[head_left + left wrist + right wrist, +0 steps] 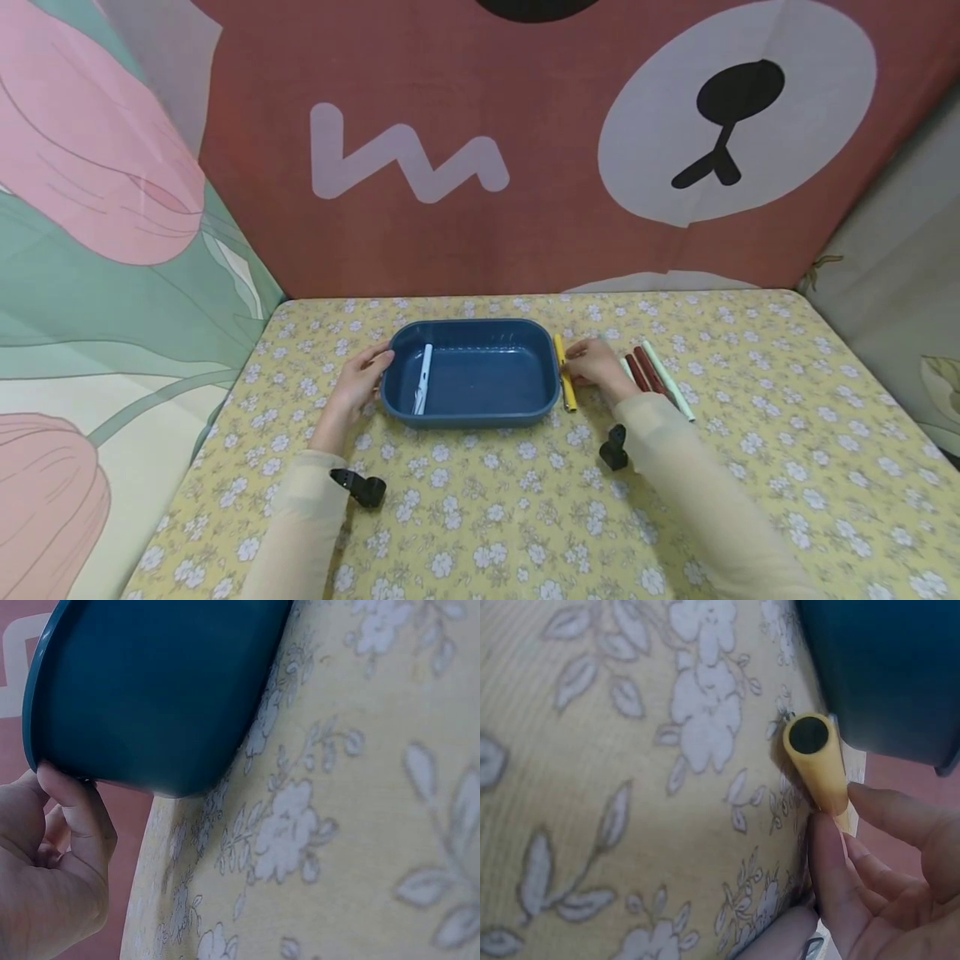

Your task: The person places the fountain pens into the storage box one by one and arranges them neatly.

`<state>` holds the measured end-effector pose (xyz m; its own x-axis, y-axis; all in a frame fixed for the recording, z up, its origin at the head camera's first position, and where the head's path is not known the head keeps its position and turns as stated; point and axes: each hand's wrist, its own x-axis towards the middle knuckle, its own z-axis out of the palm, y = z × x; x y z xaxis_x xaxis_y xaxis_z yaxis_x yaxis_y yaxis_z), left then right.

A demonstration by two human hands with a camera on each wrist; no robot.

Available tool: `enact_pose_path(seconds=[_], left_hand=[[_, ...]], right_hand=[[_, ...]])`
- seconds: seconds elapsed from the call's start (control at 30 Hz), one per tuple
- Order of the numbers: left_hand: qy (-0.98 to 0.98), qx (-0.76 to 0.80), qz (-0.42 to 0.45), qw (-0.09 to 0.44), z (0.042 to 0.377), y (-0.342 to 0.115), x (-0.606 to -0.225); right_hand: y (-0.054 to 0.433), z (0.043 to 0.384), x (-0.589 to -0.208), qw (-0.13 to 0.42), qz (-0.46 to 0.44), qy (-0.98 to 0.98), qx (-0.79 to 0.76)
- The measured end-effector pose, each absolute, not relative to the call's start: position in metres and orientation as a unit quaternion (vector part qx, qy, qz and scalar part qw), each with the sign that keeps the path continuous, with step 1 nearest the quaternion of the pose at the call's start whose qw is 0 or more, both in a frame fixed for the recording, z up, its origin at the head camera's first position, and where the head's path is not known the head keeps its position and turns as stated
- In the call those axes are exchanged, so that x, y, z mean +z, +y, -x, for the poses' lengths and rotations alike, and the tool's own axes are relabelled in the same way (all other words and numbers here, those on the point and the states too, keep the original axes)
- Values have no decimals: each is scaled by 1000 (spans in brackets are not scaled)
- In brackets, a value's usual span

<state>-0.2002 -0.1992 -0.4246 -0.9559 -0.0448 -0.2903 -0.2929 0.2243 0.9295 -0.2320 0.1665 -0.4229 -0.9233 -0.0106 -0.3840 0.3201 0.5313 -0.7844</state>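
A blue rectangular tray [471, 420] with rounded corners stands on the cloth, and a white pen [424, 375] lies lengthwise near its left end. My left hand [362, 379] grips the tray's left side, its thumb at the rim; in the left wrist view the left hand [64, 855] meets the tray [150, 697] at a corner. Just outside the tray's right side is a yellow pen [568, 393], pinched between the thumb and fingers of my right hand [597, 365]. Seen from the right wrist, the yellow pen [821, 769] points its dark round end toward the camera.
Right of my right hand lie two dark red pens [649, 371] and a pale green pen [669, 382], with another pale pen partly hidden by the hand. A yellow floral cloth [480, 508] covers the table. Behind its far edge hangs a red printed backdrop [420, 250].
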Motion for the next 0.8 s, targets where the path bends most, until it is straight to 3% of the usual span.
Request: enact_pose_path(seconds=[0.33,0.8], left_hand=[[773,617,110,98,200,-198,-423],[774,614,121,96,201,-198,-422]], right_hand=[[162,233,-423,146,-34,924,-352],[172,226,-408,204,-53,850,-484]])
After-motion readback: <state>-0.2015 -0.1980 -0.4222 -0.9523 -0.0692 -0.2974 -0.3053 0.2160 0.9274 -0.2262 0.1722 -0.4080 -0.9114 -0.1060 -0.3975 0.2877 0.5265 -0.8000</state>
